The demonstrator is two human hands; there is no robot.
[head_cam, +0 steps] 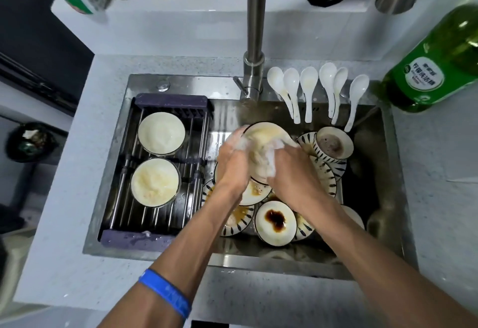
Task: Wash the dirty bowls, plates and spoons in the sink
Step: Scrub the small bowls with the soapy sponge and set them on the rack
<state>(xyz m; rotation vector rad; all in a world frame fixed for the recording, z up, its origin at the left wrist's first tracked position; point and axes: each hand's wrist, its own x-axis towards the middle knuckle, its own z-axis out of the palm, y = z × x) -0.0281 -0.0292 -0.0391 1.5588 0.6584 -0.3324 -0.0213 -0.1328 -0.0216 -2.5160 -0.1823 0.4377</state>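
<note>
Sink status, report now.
Left hand grips soapy bowl; right hand scrubs it with cloth. Two bowls on rack. Dirty stack waits below, six spoons on rim. Nothing blocking.

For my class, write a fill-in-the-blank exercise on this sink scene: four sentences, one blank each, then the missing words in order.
1. The white spoons lined up behind the sink number ____.
2. On the drying rack sit ____ soapy dishes.
3. The left hand holds a plate while the right hand rubs it with a ____.
4. The detergent bottle to the right of the sink is ____ in colour.

Missing words: six; two; cloth; green
</note>
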